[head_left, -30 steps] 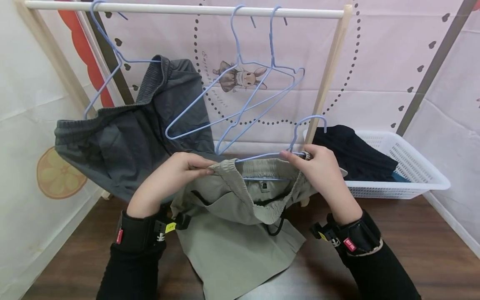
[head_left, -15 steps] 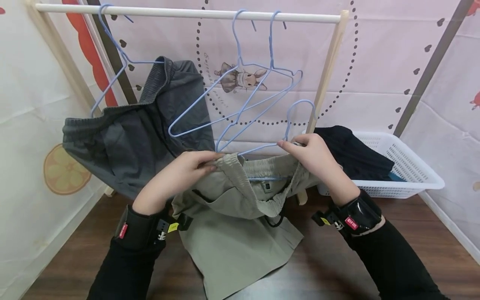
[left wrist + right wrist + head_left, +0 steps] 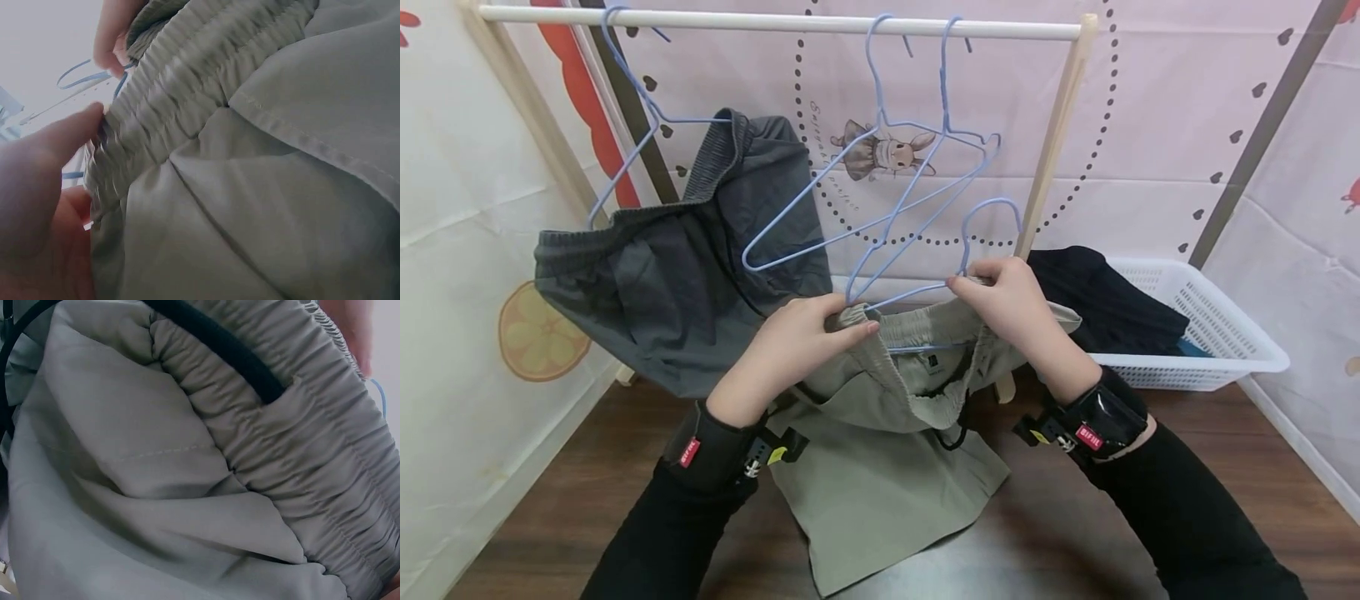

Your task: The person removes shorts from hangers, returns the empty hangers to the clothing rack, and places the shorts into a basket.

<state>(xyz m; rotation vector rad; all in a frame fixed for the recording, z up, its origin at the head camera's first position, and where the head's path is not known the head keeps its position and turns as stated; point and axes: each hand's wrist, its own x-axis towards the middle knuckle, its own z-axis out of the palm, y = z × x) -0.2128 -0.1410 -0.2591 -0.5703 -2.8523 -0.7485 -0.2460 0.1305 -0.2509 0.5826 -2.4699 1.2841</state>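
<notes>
Khaki shorts (image 3: 887, 492) with a gathered elastic waistband (image 3: 169, 94) hang in front of me, their lower part against the floor. A blue clothes hanger (image 3: 913, 293) sits inside the waistband, its hook standing free above. My left hand (image 3: 797, 342) grips the waistband's left end, thumb on the near side and fingers behind. With my right hand (image 3: 1018, 304) I pinch the hanger near its neck together with the right part of the waistband. In the right wrist view a black drawstring (image 3: 219, 347) comes out of the waistband; most of that hand is hidden.
A white rail (image 3: 760, 22) on wooden posts carries two bare blue hangers (image 3: 891, 225) and, at left, dark grey shorts (image 3: 662, 267) on another hanger. A white basket (image 3: 1247, 333) with black clothing (image 3: 1105, 304) stands at right on the brown wooden floor (image 3: 1075, 533).
My left hand has shifted right and its thumb now lies over the waistband's near side. The hanger's hook has risen and moved left, with my right hand moving up and left too.
</notes>
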